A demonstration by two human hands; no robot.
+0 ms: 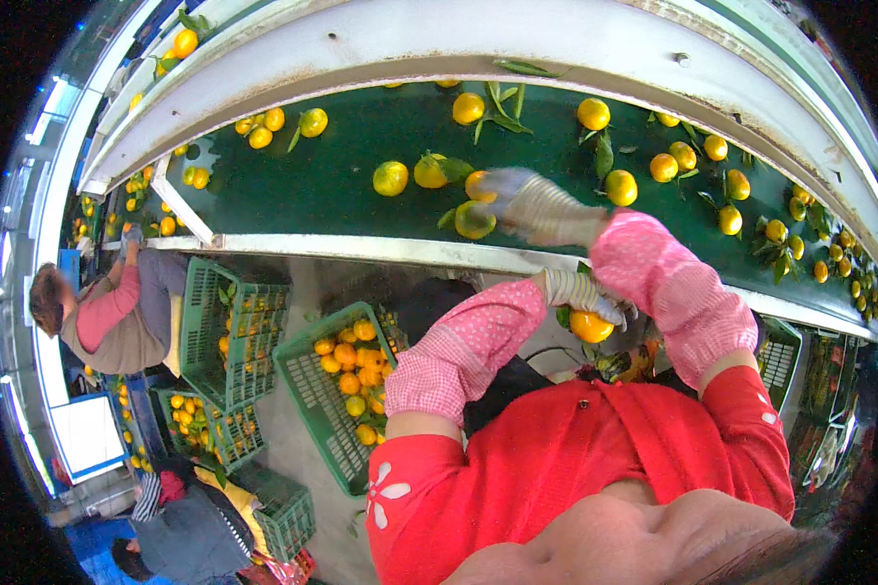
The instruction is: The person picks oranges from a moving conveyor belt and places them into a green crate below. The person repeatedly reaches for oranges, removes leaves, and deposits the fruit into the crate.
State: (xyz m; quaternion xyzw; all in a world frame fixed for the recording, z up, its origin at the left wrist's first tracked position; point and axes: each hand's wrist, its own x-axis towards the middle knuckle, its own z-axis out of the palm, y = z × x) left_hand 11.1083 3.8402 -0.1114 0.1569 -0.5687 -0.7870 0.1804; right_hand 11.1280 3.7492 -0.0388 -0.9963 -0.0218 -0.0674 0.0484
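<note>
A glossy orange citrus fruit (591, 326) with leaves beside it is in my left hand (584, 292), held just in front of my body near the belt's edge. My right hand (534, 205) is blurred over the green conveyor belt (322, 197). Its fingertips reach an orange fruit (479, 187) and a greener one (475, 219); whether they grip either cannot be told. Both hands wear striped knit gloves with greyish fingers, below pink sleeve covers. Left of the right hand, a yellow-green fruit (391, 178) and a leafy fruit (430, 170) lie on the belt.
A green plastic crate (304, 380) partly filled with fruit stands below the belt at my left. Stacked crates (219, 322) lie beyond it, near two people (117, 322). A white metal rail (351, 246) edges the belt. More loose fruit (663, 167) lies at right.
</note>
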